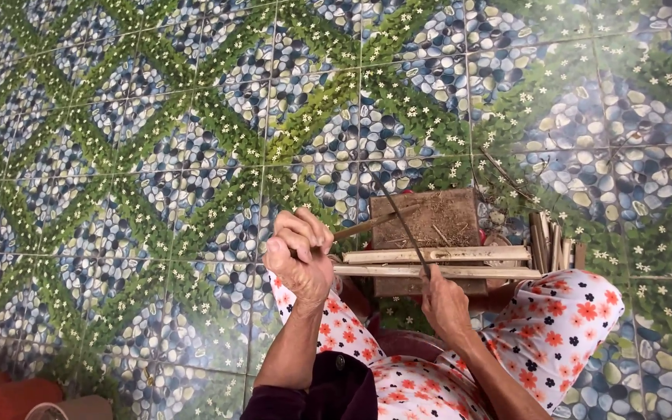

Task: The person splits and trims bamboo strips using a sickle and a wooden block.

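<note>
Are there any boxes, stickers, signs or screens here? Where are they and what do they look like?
None in view: no package, label, sign or screen.
Left hand: fingers closed on the wooden handle of a blade, over the patterned floor tiles.
Right hand: grips a thin dark strip.
Pale split bamboo sticks: lie sideways across a brown wooden block.
</note>
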